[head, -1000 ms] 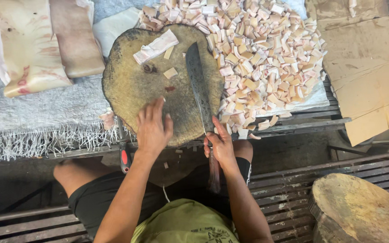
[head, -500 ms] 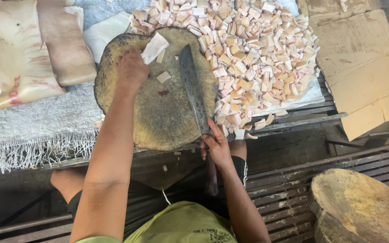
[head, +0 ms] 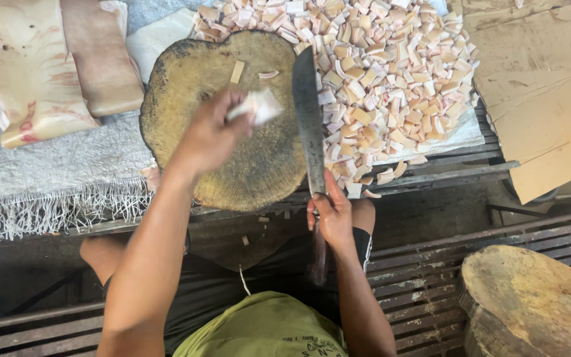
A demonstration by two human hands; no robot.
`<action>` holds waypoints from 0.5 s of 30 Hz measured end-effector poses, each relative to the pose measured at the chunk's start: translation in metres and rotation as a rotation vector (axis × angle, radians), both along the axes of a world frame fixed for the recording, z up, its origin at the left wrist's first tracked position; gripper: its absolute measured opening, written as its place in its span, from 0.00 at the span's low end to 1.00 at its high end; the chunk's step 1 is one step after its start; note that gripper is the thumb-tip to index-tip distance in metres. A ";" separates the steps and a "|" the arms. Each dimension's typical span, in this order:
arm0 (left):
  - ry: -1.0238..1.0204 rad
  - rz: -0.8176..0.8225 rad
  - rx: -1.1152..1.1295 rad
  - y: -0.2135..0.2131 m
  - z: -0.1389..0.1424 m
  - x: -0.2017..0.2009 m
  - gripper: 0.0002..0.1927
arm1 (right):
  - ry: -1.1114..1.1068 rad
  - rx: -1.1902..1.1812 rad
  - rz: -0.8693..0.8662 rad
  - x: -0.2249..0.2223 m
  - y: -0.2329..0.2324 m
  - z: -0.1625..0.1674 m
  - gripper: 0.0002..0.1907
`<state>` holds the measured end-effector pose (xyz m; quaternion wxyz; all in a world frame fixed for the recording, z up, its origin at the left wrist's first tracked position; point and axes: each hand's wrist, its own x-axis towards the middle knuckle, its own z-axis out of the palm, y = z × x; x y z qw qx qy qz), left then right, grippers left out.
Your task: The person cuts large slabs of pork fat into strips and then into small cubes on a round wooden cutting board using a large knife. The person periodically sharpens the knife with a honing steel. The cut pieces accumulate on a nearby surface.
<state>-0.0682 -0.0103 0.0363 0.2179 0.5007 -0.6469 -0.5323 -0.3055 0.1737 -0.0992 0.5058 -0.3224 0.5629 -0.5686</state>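
rough slatted benches and a grey fringed cloth (head: 47, 172) made up the work surface. flattened brown cardboard (head: 536, 92) lay far right, plain, no label to be seen. pale slabs (head: 41, 66) sat far left on the cloth. on the round block (head: 232, 158), the left hand (head: 209, 135) pinched a white strip (head: 259, 106), lifted above the wood. the right hand (head: 332, 215) gripped the cleaver (head: 308, 119), blade flat along the block's right edge, beside a heap of cut cubes (head: 391, 73). a second block (head: 530, 304) stood near right.

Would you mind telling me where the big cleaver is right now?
The cleaver lies flat along the right side of the round chopping block, beside the pile of cut cubes, its handle in the right hand.
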 end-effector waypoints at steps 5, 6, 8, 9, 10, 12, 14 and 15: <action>0.118 0.125 0.159 0.079 -0.060 0.006 0.17 | 0.143 0.005 0.004 -0.003 0.037 0.009 0.36; 0.142 0.172 0.166 0.090 -0.072 0.007 0.20 | 0.173 0.021 0.011 -0.002 0.042 0.011 0.36; 0.120 0.198 0.177 0.096 -0.091 0.012 0.23 | 0.355 0.063 0.076 0.004 0.049 0.017 0.37; 0.071 0.179 0.194 0.097 -0.097 0.016 0.23 | 0.446 0.094 0.107 0.006 0.053 0.022 0.38; 0.026 0.163 0.205 0.098 -0.101 0.018 0.24 | 0.541 0.078 0.113 0.008 0.055 0.028 0.37; -0.091 0.135 -0.153 0.097 -0.103 0.025 0.25 | 0.729 0.027 0.118 0.009 0.058 0.043 0.37; -0.176 0.116 -0.375 0.098 -0.101 0.029 0.27 | 0.872 -0.191 0.045 0.006 0.063 0.061 0.36; -0.201 0.116 -0.426 0.100 -0.099 0.031 0.28 | 0.942 -0.302 0.010 0.003 0.065 0.068 0.35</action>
